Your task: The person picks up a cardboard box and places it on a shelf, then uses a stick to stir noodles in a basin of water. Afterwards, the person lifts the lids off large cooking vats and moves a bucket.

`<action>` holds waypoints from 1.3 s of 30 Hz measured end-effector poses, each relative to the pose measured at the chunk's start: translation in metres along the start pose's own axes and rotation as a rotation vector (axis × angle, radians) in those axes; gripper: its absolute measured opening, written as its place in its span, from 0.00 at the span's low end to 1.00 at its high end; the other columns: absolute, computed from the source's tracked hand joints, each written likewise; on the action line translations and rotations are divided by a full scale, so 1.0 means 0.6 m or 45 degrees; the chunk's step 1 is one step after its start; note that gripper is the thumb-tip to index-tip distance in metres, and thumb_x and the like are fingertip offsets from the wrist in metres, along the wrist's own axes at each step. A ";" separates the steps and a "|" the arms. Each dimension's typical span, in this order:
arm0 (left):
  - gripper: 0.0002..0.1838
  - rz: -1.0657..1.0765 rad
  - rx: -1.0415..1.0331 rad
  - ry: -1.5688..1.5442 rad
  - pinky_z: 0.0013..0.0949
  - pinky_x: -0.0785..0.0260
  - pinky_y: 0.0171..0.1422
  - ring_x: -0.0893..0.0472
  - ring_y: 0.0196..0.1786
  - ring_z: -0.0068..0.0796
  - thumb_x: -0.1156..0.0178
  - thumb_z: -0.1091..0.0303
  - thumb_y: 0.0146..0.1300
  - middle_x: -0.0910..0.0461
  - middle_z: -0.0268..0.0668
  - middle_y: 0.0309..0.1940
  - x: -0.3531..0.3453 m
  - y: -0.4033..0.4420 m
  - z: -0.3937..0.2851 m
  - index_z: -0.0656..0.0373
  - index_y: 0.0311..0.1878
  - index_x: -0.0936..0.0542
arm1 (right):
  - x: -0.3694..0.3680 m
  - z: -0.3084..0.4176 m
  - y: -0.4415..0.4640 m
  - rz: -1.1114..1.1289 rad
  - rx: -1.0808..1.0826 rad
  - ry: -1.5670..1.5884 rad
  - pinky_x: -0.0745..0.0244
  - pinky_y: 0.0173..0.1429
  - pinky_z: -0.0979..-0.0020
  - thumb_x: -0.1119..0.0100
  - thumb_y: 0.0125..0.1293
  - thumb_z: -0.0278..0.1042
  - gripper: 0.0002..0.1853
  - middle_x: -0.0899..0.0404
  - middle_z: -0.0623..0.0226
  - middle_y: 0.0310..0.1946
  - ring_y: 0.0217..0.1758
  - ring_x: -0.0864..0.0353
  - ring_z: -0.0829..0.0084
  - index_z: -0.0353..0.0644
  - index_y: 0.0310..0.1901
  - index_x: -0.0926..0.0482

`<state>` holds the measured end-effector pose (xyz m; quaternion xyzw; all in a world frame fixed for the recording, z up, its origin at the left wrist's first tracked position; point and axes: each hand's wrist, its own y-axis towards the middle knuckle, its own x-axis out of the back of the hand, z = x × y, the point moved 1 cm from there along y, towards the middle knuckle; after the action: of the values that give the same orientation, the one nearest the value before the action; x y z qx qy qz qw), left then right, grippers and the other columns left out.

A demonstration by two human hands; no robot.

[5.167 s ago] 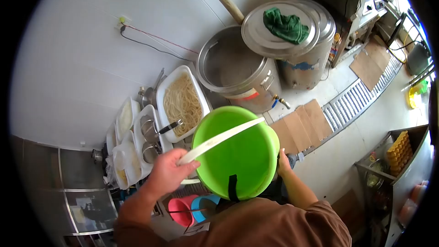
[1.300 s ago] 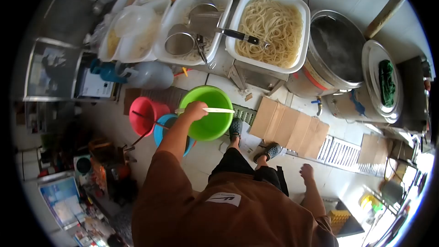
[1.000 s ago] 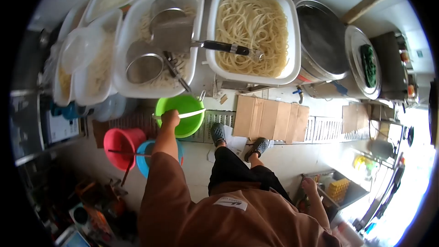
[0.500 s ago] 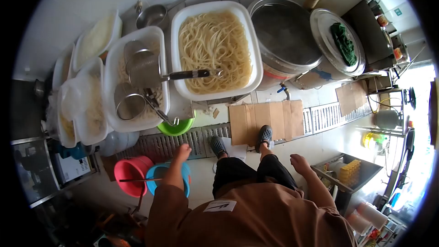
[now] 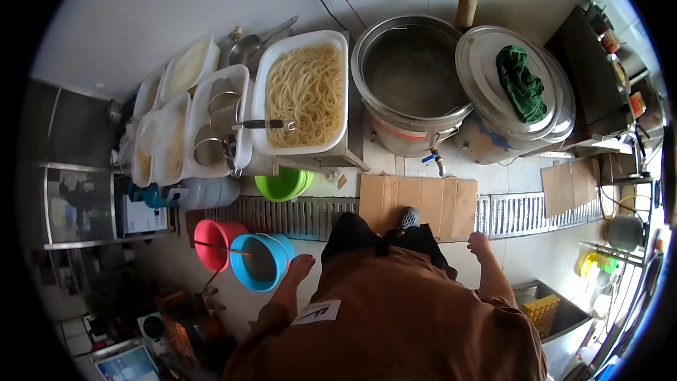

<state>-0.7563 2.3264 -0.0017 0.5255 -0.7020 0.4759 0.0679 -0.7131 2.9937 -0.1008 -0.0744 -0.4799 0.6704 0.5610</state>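
Note:
My left hand (image 5: 302, 267) hangs empty beside the blue bucket (image 5: 259, 262), its fingers loosely apart. On the other side of my body, my right hand (image 5: 479, 243) is loosely curled with nothing visible in it. The green bucket (image 5: 283, 185) stands on the floor, partly hidden by the table with the noodles. A pink bucket (image 5: 220, 240) touches the blue one. Ahead, a white tub (image 5: 341, 92) holds noodles (image 5: 310, 92), with a black strainer handle (image 5: 262, 124) lying over its edge. Right of it is a large open steel pot (image 5: 412, 70) of cloudy liquid.
A second pot has a steel lid (image 5: 479, 63) with a green cloth (image 5: 520, 85) on it. Cardboard (image 5: 451, 204) covers part of the floor grate (image 5: 515, 216). More white tubs (image 5: 187, 67) and strainers (image 5: 208, 147) are at the left. A sink-like bin (image 5: 568, 317) stands lower right.
The green bucket, earlier in both hands, was lowered to the floor and now stands under the table edge. My left hand has let go of its handle and drawn back. My body has moved toward the cardboard.

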 end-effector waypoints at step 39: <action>0.15 -0.049 0.072 0.007 0.42 0.31 0.44 0.22 0.40 0.47 0.44 0.58 0.52 0.21 0.49 0.33 -0.170 0.116 -0.147 0.61 0.34 0.20 | 0.128 -0.021 -0.036 -0.384 0.212 -0.031 0.29 0.38 0.65 0.51 0.56 0.36 0.12 0.22 0.58 0.26 0.32 0.23 0.65 0.37 0.29 0.21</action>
<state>-0.8028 2.4598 -0.0566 0.5392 -0.6779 0.4956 0.0639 -0.7182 3.0622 -0.0582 0.0534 -0.4351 0.6169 0.6536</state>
